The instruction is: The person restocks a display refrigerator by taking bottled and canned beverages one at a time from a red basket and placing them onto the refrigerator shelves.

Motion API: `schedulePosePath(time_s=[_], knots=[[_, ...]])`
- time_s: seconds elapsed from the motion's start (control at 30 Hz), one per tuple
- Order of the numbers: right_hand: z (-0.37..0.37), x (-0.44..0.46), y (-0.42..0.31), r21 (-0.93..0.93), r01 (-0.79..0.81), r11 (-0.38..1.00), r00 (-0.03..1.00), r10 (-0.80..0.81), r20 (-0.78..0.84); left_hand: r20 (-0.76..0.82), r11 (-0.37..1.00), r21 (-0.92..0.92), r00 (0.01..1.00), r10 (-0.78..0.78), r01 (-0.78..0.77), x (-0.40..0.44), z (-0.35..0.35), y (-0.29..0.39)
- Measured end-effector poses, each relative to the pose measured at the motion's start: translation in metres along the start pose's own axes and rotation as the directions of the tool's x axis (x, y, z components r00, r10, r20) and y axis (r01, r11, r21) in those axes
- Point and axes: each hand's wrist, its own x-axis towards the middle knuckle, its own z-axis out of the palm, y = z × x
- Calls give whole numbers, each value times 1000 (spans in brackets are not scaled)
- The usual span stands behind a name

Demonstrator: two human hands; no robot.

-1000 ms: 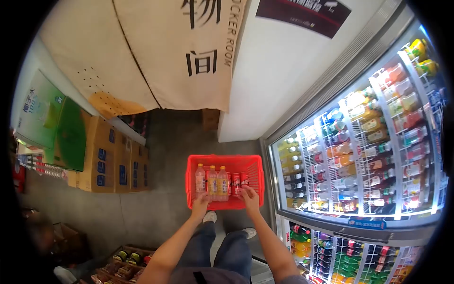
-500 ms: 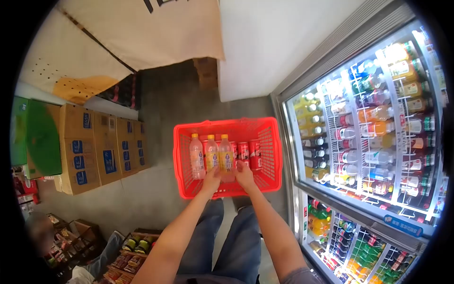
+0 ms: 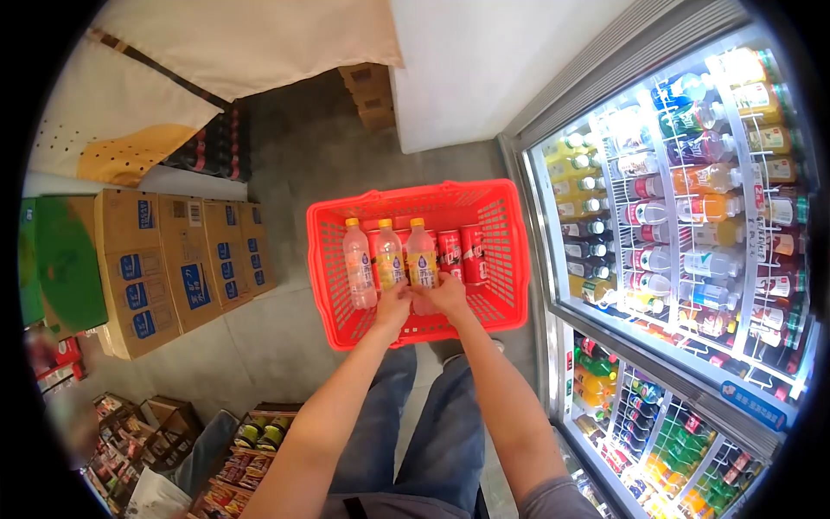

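Note:
A red plastic shopping basket (image 3: 322, 298) is in front of my legs. Three clear drink bottles with yellow caps stand in a row inside it. My left hand (image 3: 394, 310) is closed around the lower part of the middle drink bottle (image 3: 388, 259), hiding its base. With its fingers wrapped near the bottom, my right hand (image 3: 446, 298) grips the right-hand drink bottle (image 3: 422, 258). The left-hand drink bottle (image 3: 360, 268), pinkish, stands untouched beside them. Red cans (image 3: 473, 251) stand to the right and partly behind the bottles.
On the right, a lit drinks fridge (image 3: 553, 259) holds rows of bottles. Stacked cardboard boxes (image 3: 194, 268) line the left, below a hanging cloth (image 3: 285, 43). A white wall (image 3: 467, 78) rises ahead. Snack crates (image 3: 238, 467) and another person's leg (image 3: 203, 450) are at lower left.
My right hand has moved onto the lower part of the right-hand bottle, which now sits slightly apart from the middle one. The basket appears larger and higher in view.

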Motion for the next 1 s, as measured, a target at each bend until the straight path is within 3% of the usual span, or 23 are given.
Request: schedulePosePath(time_s=[0.13, 0.2, 0.23, 0.33, 0.43, 0.47, 0.5, 0.6, 0.67, 0.77, 0.83, 0.87, 0.93, 1.0], knots=[[-13, -30, -10, 3, 44, 999, 999, -44, -13, 38, 997, 19, 997, 70, -70, -28, -6, 28], [-28, -58, -30, 142, 2, 990, 1000, -6, 26, 82, 989, -27, 985, 149, -147, -54, -7, 60], [-38, -74, -42, 93, 58, 994, 998, -59, 3, 131, 987, -156, 990, 46, -25, -78, -8, 84], [-69, -132, -72, 81, 136, 987, 990, -138, 12, 178, 983, -161, 978, 112, -83, -130, -11, 128], [-91, -182, -84, -7, 293, 956, 953, -293, -83, 299, 957, -181, 915, 271, -225, -174, -8, 162], [-100, -199, -86, -37, 322, 946, 938, -324, -121, 324, 974, -74, 919, 227, -215, -189, -8, 178], [-113, -222, -97, -110, 325, 939, 925, -339, -169, 349, 968, -95, 903, 251, -232, -202, -4, 188], [-150, -264, -114, -33, 320, 947, 919, -318, -233, 446, 958, -134, 848, 288, -254, -233, 18, 219], [-170, -277, -116, -27, 405, 914, 850, -387, -356, 516, 954, -140, 803, 299, -266, -254, 33, 254], [-217, -324, -138, -16, 418, 908, 834, -390, -390, 565, 943, -108, 762, 318, -314, -294, 60, 297], [-245, -351, -148, 411, 408, 815, 909, -319, -270, 615, 932, -112, 712, 338, -346, -328, 77, 329], [-255, -360, -145, 413, 423, 806, 897, -311, -313, 639, 930, -117, 690, 340, -350, -343, 86, 340], [-272, -370, -137, 434, 631, 643, 769, -444, -460, 685, 899, -153, 612, 395, -410, -353, 109, 351], [-290, -391, -135, 462, 684, 565, 723, -442, -530, 728, 852, -157, 524, 441, -499, -371, 129, 364]])
